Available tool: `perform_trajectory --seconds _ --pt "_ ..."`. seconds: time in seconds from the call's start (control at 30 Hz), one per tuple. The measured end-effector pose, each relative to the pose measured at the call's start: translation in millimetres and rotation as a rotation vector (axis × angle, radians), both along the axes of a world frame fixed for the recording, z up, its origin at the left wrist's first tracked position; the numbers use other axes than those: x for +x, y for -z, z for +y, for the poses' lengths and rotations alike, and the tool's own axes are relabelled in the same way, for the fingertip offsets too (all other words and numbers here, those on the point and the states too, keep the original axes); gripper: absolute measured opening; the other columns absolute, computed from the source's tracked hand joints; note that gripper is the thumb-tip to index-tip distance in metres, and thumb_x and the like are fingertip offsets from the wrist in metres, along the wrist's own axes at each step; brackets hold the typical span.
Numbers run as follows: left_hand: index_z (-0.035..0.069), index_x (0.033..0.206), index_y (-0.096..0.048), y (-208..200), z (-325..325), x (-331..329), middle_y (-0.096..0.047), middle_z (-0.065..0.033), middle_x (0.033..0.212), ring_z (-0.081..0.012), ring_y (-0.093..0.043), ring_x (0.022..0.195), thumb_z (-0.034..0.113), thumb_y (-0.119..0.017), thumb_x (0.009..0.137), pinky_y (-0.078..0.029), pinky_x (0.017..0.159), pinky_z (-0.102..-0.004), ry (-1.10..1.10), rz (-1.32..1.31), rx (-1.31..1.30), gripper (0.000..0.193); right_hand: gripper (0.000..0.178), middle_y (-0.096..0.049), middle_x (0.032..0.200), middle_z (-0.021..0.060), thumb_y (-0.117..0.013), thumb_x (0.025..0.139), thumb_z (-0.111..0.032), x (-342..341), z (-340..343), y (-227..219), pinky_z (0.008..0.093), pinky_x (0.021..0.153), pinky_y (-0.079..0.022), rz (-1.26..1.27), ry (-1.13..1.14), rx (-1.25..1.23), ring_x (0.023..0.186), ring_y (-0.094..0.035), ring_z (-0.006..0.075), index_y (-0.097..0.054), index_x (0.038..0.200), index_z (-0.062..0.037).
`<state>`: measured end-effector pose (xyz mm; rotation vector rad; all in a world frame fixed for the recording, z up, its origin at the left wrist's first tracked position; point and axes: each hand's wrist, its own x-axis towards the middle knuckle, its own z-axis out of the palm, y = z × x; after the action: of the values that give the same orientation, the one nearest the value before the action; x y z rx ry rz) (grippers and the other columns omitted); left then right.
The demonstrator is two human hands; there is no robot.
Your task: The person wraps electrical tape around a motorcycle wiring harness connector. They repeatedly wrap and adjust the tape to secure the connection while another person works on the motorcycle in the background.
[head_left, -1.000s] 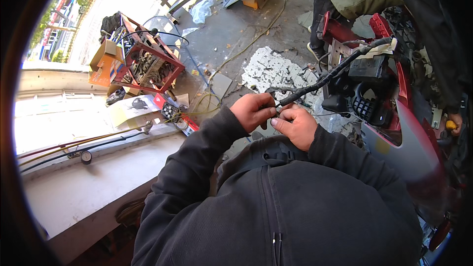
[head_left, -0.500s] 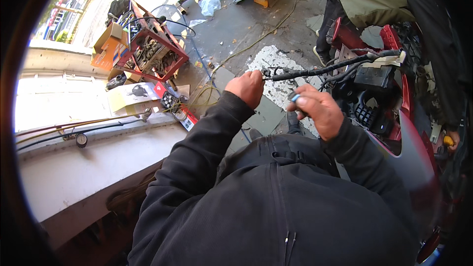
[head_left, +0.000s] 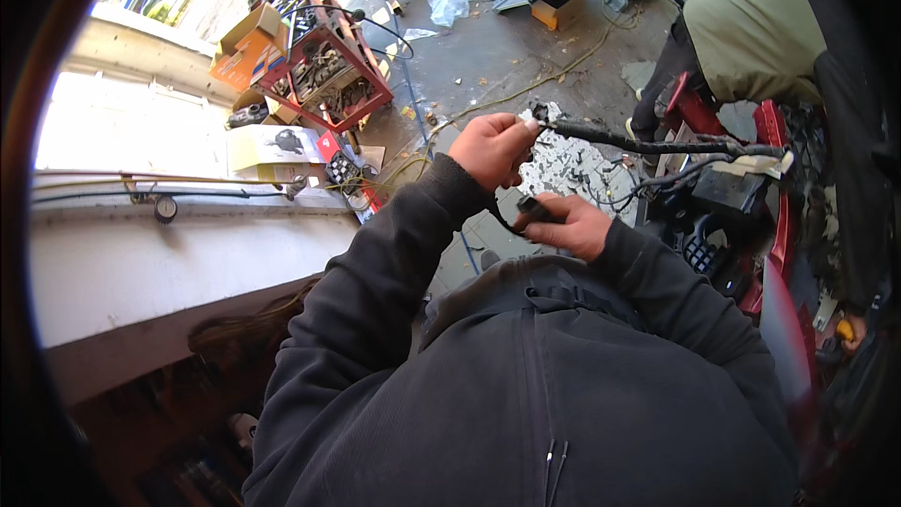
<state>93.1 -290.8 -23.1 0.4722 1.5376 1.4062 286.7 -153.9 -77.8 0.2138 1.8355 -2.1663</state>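
Observation:
My left hand point(head_left: 495, 152) is closed in a pinch at the end of a black wrapped wiring harness point(head_left: 619, 138). Small dark bits of the harness end stick out just past its fingertips. From there the harness stretches right toward the red vehicle front point(head_left: 771, 188). Lower and closer to my body, my right hand point(head_left: 574, 227) grips a small black piece point(head_left: 535, 210), its exact kind unclear. A thin black strip point(head_left: 505, 222) curves between the underside of my left hand and the fingers of my right.
A red tool cart point(head_left: 361, 84) full of metal parts stands far left, beside an orange carton point(head_left: 246, 49). A pressure gauge point(head_left: 165, 208) hangs by the white ledge point(head_left: 188, 263). At right, a co-worker point(head_left: 751, 33) bends over the vehicle. Hoses and a spotted board point(head_left: 563, 169) lie on the floor.
My right hand has dropped lower and slightly left, turning over, with the black piece now showing. My left hand still pinches the harness end. The whole view has shifted.

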Motion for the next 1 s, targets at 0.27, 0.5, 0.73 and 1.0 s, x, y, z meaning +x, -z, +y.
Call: perform_trajectory --seconds 0.27,0.5,0.73,1.0 --pt "0.0 0.137 -0.066 -33 -7 2 -0.071 -0.0115 0.113 -0.0259 -0.081 0.102 0.036 -0.061 0.119 -0.06 0.083 -0.0338 -0.218 -0.326 0.315 0.041 0.027 -0.075 0.109 0.0102 -0.078 0.105 -0.013 -28 -20 -25 0.0371 0.08 -0.065 -0.143 -0.049 -0.209 0.098 -0.076 0.0219 -0.071 0.125 0.0028" --pt "0.001 0.148 -0.065 1 -112 -1 -0.074 -0.0074 0.138 -0.0183 -0.072 0.125 0.037 -0.053 0.122 -0.053 0.101 -0.0345 -0.124 0.13 0.152 0.047 0.018 -0.074 0.123 0.0139 -0.063 0.111 -0.018 -42 2 -41 0.0431 0.08 -0.068 -0.06 0.292 -0.676 0.105 -0.077 0.0273 -0.067 0.125 -0.0066" --pt "-0.003 0.13 -0.073 41 -165 79 -0.073 -0.0029 0.097 -0.0132 -0.069 0.09 0.023 -0.07 0.115 -0.057 0.088 -0.0313 -0.143 -0.126 0.269 0.03 0.021 -0.072 0.135 0.0151 -0.058 0.118 -0.023 -50 21 -48 0.0344 0.086 -0.069 -0.003 0.377 -0.721 0.117 -0.074 0.027 -0.068 0.128 -0.0074" --pt "-0.002 0.149 -0.063 24 -186 79 -0.065 -0.0092 0.101 -0.0266 -0.066 0.097 0.047 -0.052 0.116 -0.057 0.089 -0.0423 -0.329 -0.713 0.525 0.06 0.017 -0.076 0.127 0.0132 -0.06 0.117 -0.02 -63 21 -40 0.0353 0.086 -0.069 -0.027 0.52 -0.709 0.113 -0.076 0.0261 -0.069 0.124 -0.0074"
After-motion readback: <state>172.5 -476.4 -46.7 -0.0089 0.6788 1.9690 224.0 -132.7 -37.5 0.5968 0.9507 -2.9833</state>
